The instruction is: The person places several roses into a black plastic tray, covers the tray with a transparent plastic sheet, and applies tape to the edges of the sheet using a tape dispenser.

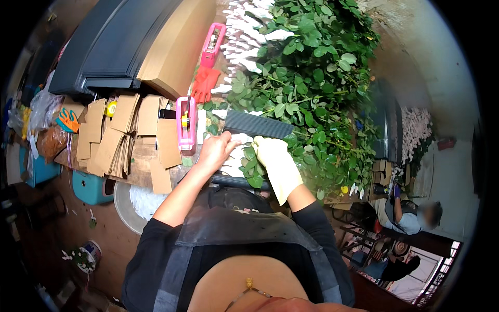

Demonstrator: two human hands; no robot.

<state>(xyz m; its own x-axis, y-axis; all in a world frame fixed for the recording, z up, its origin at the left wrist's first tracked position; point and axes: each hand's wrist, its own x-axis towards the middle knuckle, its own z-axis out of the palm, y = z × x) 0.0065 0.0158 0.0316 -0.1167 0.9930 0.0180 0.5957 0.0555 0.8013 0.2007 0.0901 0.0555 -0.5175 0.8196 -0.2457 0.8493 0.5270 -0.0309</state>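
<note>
My bare left hand [218, 152] is at the left side of a dark corrugated cardboard sheet [257, 124], its thumb and fingers touching the tip of a white-sleeved rose [242, 138]. Its hold is not clear. A pale yellow rubber glove covers my right hand [275, 162], whose fingertips close around that rose where the sleeve meets the leaves. More white-sleeved flower heads [232, 165] lie in a row below it on the sheet. The sheet's near flap [237, 181] lies close to my apron. Rose leaves [253, 167] show between my hands.
A big heap of leafy roses [312, 85] covers the right. Two pink tape dispensers [186, 138] [208, 58], a red glove [205, 84] and cardboard pieces [117, 134] are left. Behind stand dark sheet stacks [113, 50]. A basin [122, 202] sits below; another person [405, 218] is right.
</note>
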